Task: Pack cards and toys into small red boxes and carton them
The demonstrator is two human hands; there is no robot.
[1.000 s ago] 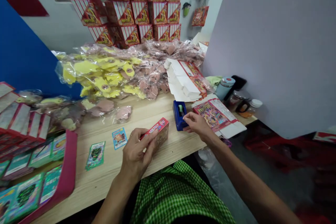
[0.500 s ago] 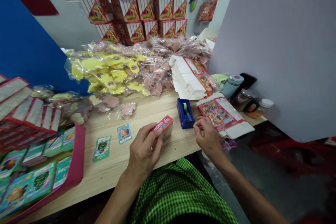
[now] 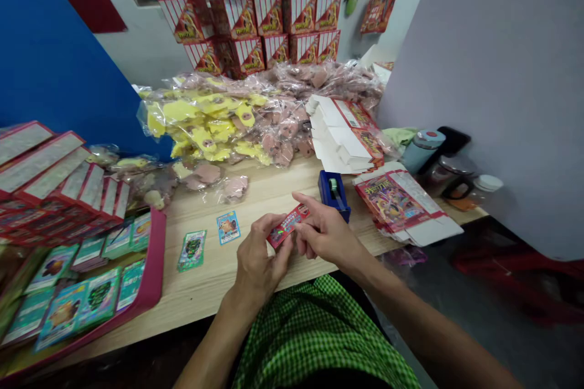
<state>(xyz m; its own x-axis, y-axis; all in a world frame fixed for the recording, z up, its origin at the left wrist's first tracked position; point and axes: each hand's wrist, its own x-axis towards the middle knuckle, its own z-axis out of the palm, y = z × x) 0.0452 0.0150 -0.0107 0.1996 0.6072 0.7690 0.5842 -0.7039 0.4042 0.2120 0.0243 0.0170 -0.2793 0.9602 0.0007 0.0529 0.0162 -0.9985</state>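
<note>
A small red printed box (image 3: 287, 225) is held over the near edge of the wooden table (image 3: 255, 255). My left hand (image 3: 260, 258) grips its left end with closed fingers. My right hand (image 3: 323, 234) is closed on its right end, the index finger stretched along the top. Just behind the hands stands a blue tape dispenser (image 3: 334, 193). Two loose picture cards, a blue one (image 3: 227, 227) and a green one (image 3: 192, 250), lie flat to the left of the box.
Flat box blanks (image 3: 401, 203) lie at the right, more stacked blanks (image 3: 344, 134) behind. Bagged yellow and pink toys (image 3: 237, 121) pile across the back. A red tray of card packs (image 3: 77, 292) fills the left. Cups and jars (image 3: 438, 161) stand by the grey partition.
My right hand left the tape dispenser and came onto the red box. My left hand kept holding the box. The view shifted, so everything slid right in the picture.
</note>
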